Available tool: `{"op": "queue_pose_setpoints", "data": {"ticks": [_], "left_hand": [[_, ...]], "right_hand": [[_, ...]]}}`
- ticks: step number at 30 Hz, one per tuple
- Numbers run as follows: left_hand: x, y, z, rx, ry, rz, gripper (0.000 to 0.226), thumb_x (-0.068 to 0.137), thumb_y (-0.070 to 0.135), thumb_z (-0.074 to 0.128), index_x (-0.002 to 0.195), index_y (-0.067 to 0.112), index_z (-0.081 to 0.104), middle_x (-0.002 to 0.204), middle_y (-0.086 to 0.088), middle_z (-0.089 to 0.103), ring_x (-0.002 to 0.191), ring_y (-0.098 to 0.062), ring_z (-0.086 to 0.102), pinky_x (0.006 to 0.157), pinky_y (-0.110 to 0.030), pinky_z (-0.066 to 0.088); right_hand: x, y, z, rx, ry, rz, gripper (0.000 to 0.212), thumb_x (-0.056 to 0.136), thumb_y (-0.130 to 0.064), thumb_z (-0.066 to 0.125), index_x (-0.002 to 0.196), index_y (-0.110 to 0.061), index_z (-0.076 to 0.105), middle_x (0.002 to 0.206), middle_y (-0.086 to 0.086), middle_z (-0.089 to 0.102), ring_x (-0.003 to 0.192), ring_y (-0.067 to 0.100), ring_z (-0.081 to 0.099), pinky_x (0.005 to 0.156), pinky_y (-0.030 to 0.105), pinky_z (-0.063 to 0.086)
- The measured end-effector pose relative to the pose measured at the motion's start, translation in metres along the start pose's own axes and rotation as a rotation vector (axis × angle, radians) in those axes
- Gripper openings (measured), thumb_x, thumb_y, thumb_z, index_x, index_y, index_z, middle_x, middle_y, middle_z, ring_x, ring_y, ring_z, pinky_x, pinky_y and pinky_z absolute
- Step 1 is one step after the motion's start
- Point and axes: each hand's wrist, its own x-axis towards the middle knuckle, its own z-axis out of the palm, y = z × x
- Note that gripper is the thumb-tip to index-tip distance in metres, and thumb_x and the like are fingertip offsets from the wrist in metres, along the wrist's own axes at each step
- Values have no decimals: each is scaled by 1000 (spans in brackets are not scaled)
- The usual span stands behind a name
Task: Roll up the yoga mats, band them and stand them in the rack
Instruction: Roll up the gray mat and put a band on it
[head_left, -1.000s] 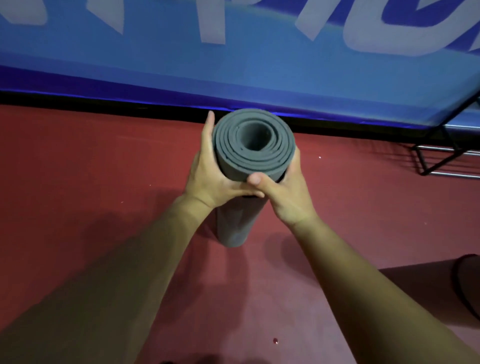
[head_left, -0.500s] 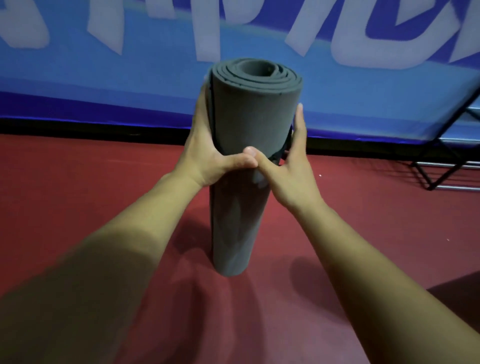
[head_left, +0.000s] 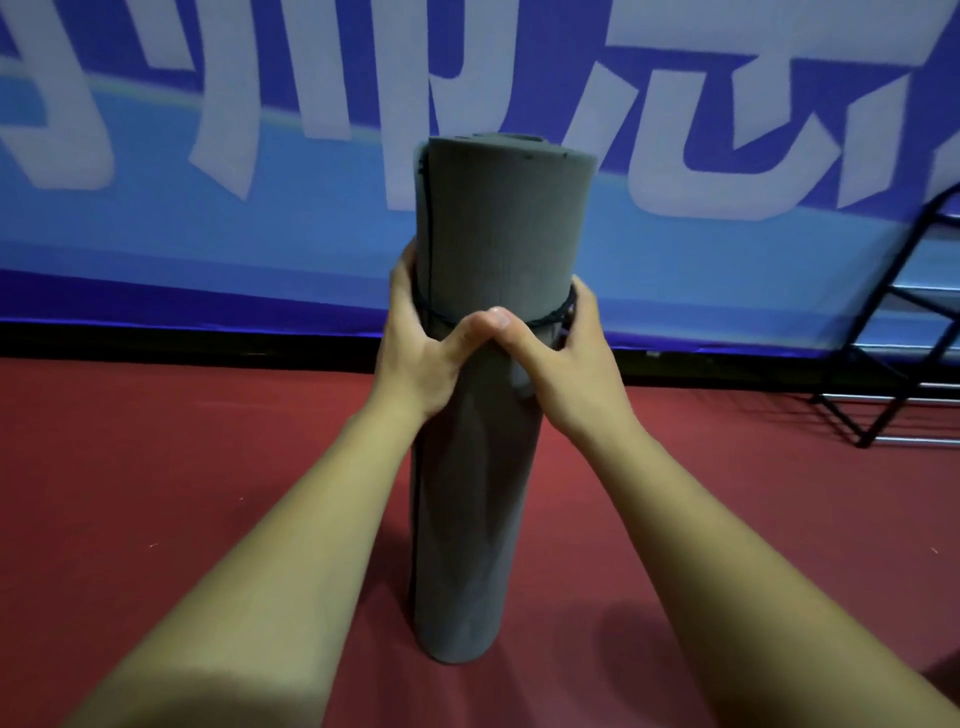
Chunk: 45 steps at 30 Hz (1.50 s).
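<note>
A rolled grey yoga mat (head_left: 493, 218) stands upright on its end on the red floor, in the middle of the view. A thin black band (head_left: 550, 314) circles it a little above its middle. My left hand (head_left: 415, 358) grips the roll from the left and my right hand (head_left: 566, 369) grips it from the right. Both thumbs meet on the front, just under the band, and the fingers wrap behind the roll out of sight.
A black metal rack (head_left: 898, 332) stands at the right edge, against a blue banner wall (head_left: 208, 218) with white lettering. Red floor (head_left: 156, 493) spreads to the left and front of the mat.
The view has tilted up and drawn closer, so the mat shows side-on instead of from above. My hands have slid down the roll and the black band shows.
</note>
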Motion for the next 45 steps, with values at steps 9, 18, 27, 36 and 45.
{"op": "queue_pose_setpoints", "data": {"ticks": [9,18,27,36,45], "left_hand": [[1,-4,-22,49,-88,-10,123,51,94,65,142,15,40,130,2,58,119,-4,59,94,-15,45],[-15,-11,-32,177,-206,-82,126,44,93,68,144,21,42,119,23,57,107,16,54,97,-18,48],[-44,-27,-33,173,-207,-151,117,43,93,69,136,27,44,121,15,60,116,-5,59,102,-29,48],[-46,-22,-27,205,-170,-159,137,41,101,60,149,20,36,132,6,57,125,-13,56,104,-35,47],[-53,-27,-33,208,-187,-184,141,38,100,63,151,20,34,141,0,54,130,-14,53,105,-36,46]], "right_hand": [[0,4,-1,-40,-11,-57,105,69,-67,81,155,-41,26,140,-24,53,124,-9,53,98,12,42],[-23,20,-8,-130,-123,19,104,68,-72,77,152,-27,35,135,-27,50,125,-11,49,104,17,42],[-36,28,-2,-197,-161,43,67,78,-61,77,133,-40,45,119,-28,58,109,-12,56,86,11,42],[-41,28,-7,-181,-195,0,71,79,-61,78,136,-57,36,136,-28,56,128,-7,51,100,18,45],[-47,36,-5,-177,-196,14,75,71,-68,81,133,-52,42,133,-26,57,128,-2,53,101,25,46]]}}
